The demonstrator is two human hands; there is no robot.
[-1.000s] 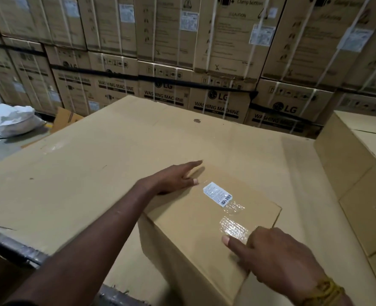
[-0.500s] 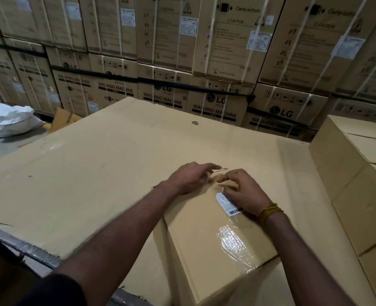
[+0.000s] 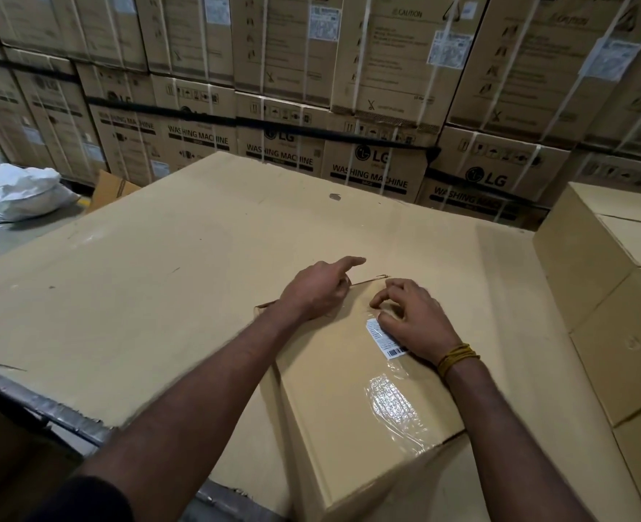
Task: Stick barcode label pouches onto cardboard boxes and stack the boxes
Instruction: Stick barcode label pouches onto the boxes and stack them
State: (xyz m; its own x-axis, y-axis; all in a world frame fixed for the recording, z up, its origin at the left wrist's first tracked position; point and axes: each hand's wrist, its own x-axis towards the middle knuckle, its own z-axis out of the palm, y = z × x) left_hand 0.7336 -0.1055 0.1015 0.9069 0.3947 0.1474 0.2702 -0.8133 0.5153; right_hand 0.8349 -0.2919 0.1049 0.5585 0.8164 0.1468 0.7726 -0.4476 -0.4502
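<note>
Nearest: a plain cardboard box (image 3: 349, 420) sits at the near edge of the tabletop (image 3: 160, 280), which is covered by a big flat cardboard sheet. Clear barcode label pouch (image 3: 394, 386) lies stuck on the box's top face toward its right side; shiny film, with the white barcode slip (image 3: 385, 339) at its far end.

Right hand (image 3: 413, 318) rests on the far part of the pouch, palm down and partly covering the slip, fingers curled with tips bunched near the thumb. Whether it pinches the film edge, cannot tell. A yellow thread band (image 3: 456, 357) is on that wrist.

Left hand (image 3: 317, 290) lies on the box's far-left top, just beside the right hand and not touching it; index finger points forward past the box edge, other fingers loosely bent, holding nothing.

Right side: a stack of plain cardboard boxes (image 3: 620, 295) stands on the tabletop, apart from the worked box.

Far left, on the floor: a white sack (image 3: 25, 192).

Back: a wall of strapped washing machine cartons (image 3: 371, 107), stacked in rows.
</note>
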